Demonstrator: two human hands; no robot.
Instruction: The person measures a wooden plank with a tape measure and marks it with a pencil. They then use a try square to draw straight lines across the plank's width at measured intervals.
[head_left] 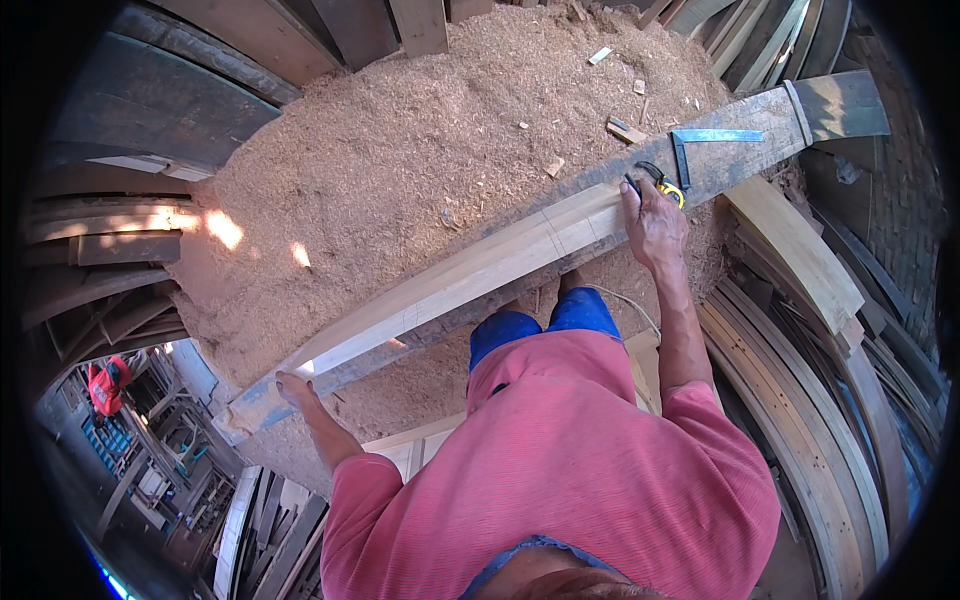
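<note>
A long pale squared timber (pixel 470 278) with dark lines drawn across it lies along a worn wooden bench plank (pixel 400 345). My left hand (pixel 295 388) is closed around the timber's lower left end. At the other end, my right hand (pixel 657 228) rests with its fingers pinched on a dark, pencil-like stick (pixel 631 184). Right beside those fingers sits a yellow and black tape measure (pixel 668 190), partly covered by the hand. A metal try square (pixel 715 136) lies on the plank just beyond it.
Sawdust (pixel 380 180) with small offcuts (pixel 626 130) heaps up beyond the bench. Stacked boards (pixel 160 110) stand at the left, and curved planks (pixel 790 400) lie at the right. A person in red (pixel 108 385) is far off at the lower left.
</note>
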